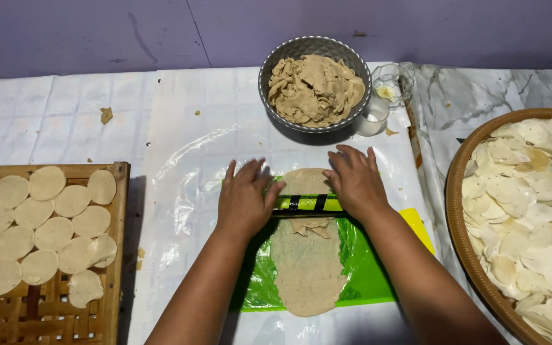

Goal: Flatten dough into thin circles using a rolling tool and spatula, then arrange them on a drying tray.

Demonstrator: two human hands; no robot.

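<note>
Both hands press flat on a green roller [306, 203] with black bands, lying crosswise over a long strip of dough [308, 255]. The left hand [244, 201] covers the roller's left end, the right hand [354, 182] its right end; on each the fingers are stretched out, palm down, not curled around it.

The dough lies on a green sheet [368, 275] on the table [180, 160]. Its long axis runs from the person out toward the bowl [314, 83] of scraps, at right angles to the roller. The near stretch looks flat and thin; right by the roller a few loose scraps sit on top, not yet pressed in, and the far end seems less worked. I'd judge the rolling about half done.

Cut rounds fill the tray [119, 255] on the left and the basket [461, 223] on the right.
</note>
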